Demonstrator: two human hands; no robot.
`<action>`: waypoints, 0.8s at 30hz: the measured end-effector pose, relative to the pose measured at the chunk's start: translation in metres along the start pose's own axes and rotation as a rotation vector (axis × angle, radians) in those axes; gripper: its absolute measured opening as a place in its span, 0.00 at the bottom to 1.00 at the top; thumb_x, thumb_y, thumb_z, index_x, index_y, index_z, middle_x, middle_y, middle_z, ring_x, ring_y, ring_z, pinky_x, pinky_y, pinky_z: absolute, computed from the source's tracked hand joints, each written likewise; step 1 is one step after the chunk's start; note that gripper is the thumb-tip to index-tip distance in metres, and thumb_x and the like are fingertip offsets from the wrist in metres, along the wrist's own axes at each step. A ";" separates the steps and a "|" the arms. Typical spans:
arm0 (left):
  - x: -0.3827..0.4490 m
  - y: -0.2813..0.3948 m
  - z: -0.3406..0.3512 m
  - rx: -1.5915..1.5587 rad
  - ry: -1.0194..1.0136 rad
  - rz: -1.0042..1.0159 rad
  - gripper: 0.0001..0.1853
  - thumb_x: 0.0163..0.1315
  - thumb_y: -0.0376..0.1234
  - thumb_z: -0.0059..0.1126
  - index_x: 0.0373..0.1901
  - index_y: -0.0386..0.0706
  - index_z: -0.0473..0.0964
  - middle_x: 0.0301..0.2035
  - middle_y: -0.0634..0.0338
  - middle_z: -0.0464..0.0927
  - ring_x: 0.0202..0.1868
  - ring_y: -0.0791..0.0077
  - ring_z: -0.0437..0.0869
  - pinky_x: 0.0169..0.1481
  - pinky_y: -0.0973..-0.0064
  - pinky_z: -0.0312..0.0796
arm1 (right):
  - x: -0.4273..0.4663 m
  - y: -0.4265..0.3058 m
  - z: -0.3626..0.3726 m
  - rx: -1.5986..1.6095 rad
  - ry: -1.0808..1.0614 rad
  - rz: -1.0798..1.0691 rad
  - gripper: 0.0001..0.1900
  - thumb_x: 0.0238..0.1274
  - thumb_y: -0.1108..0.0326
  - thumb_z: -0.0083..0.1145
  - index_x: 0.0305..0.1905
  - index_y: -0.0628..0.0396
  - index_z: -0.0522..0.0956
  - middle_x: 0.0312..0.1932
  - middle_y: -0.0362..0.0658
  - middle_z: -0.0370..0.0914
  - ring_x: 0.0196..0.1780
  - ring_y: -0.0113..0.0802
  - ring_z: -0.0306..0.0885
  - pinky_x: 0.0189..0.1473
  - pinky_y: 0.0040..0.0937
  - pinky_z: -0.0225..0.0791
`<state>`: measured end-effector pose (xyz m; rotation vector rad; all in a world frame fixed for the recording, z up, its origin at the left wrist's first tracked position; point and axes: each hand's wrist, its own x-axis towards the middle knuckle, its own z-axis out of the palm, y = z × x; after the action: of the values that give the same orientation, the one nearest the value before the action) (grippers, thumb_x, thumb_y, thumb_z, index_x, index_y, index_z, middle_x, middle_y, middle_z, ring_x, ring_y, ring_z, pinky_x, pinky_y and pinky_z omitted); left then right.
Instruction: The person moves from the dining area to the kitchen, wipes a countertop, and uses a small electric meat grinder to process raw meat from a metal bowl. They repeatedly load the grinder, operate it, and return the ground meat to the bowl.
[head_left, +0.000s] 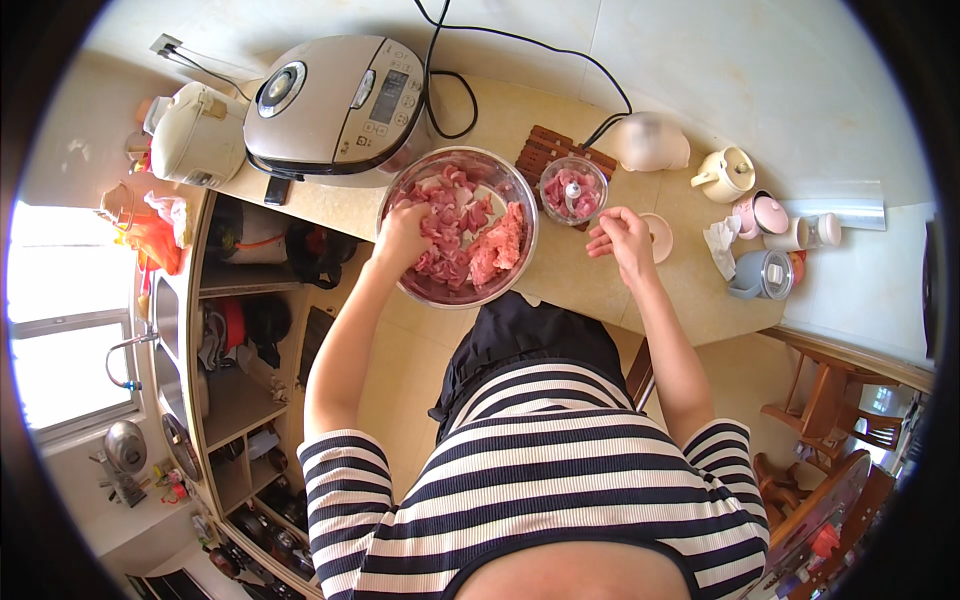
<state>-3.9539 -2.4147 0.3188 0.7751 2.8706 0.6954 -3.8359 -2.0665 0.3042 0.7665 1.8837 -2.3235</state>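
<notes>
My left hand reaches into a stainless steel bowl, with its curled fingers in the raw sliced meat. The fingertips are partly hidden, so whether they grip a piece is unclear. A lump of minced meat fills the bowl's right side. To the right stands a clear chopper bowl holding more meat slices around a central blade shaft. Just beside it, my right hand hovers with fingers apart and nothing held. A pale round lid lies partly behind that hand.
Behind the bowl stands a large rice cooker; a smaller white cooker is to its left. A slatted wooden trivet lies under the chopper bowl. Black cords run near a pale rounded appliance part. A lidded cream pot and grey-blue mug stand right.
</notes>
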 end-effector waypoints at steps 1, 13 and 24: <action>0.000 -0.003 -0.009 -0.057 -0.012 -0.038 0.19 0.36 0.26 0.65 0.36 0.39 0.77 0.32 0.48 0.77 0.37 0.52 0.80 0.43 0.65 0.74 | 0.000 0.000 0.000 0.001 -0.003 -0.003 0.08 0.68 0.70 0.50 0.43 0.66 0.72 0.29 0.49 0.76 0.23 0.34 0.79 0.24 0.27 0.76; 0.014 0.039 -0.034 -0.308 -0.031 -0.160 0.13 0.40 0.29 0.66 0.31 0.40 0.77 0.28 0.52 0.81 0.33 0.61 0.83 0.41 0.71 0.74 | 0.001 -0.001 0.001 0.005 0.007 0.021 0.09 0.66 0.71 0.50 0.44 0.67 0.71 0.29 0.49 0.76 0.24 0.34 0.79 0.23 0.28 0.75; 0.073 0.145 0.009 -0.823 -0.145 -0.109 0.09 0.55 0.25 0.65 0.35 0.34 0.75 0.27 0.63 0.79 0.33 0.82 0.81 0.37 0.80 0.77 | 0.004 0.008 -0.002 0.066 -0.010 0.028 0.10 0.66 0.71 0.49 0.47 0.67 0.70 0.29 0.49 0.76 0.22 0.35 0.78 0.22 0.28 0.76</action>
<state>-3.9492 -2.2640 0.3784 0.4983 2.1477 1.5566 -3.8358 -2.0654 0.2952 0.7813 1.7896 -2.3785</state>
